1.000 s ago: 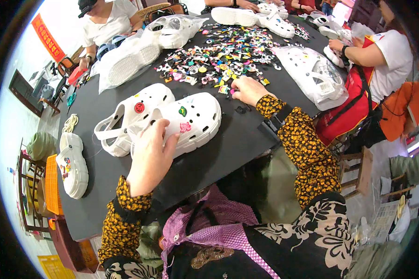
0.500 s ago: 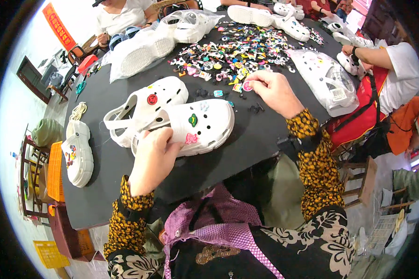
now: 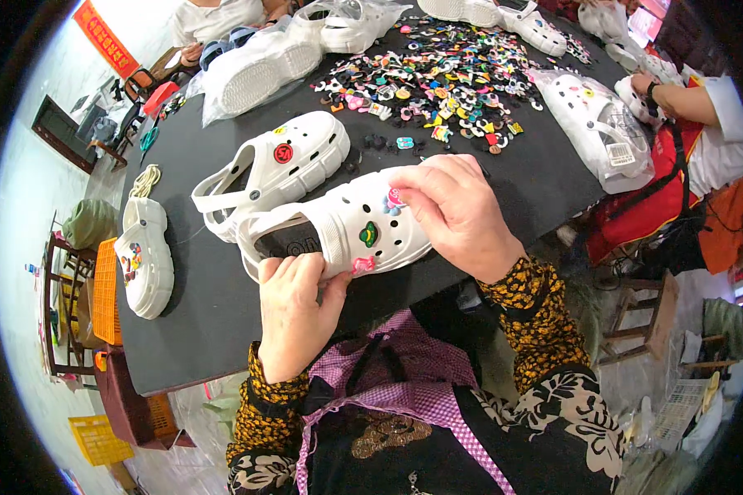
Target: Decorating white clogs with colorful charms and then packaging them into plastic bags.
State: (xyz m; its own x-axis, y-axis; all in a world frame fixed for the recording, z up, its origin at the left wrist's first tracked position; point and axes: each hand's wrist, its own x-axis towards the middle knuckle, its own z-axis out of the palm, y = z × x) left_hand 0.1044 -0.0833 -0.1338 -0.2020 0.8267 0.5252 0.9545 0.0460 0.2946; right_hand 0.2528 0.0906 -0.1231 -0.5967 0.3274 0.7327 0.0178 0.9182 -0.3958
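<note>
A white clog (image 3: 347, 227) with holes in its upper lies in front of me. Its near side is gripped by my left hand (image 3: 297, 309), fingers closed on the rim beside a pink charm (image 3: 363, 265). My right hand (image 3: 458, 210) pinches a round pink shoe charm (image 3: 396, 197) against the far part of the upper, next to a pale blue flower charm. A green charm (image 3: 369, 234) sits mid-upper. Behind and to the left stands a second white clog (image 3: 301, 153) bearing a round red charm (image 3: 283, 153). The clog's toe is partly hidden behind my right hand.
A heap of colourful charms (image 3: 437, 78) covers the table's far middle. Bagged white clogs lie at far left (image 3: 260, 78) and right (image 3: 594, 132). Another charm-decorated clog (image 3: 144, 260) stands at the left edge. Co-workers sit across and at right, one arm (image 3: 685, 103) reaching over the table.
My right hand has brought the round pink charm from beside the heap to the clog's upper. My left hand still grips the clog, which has shifted slightly and now shows more of its opening.
</note>
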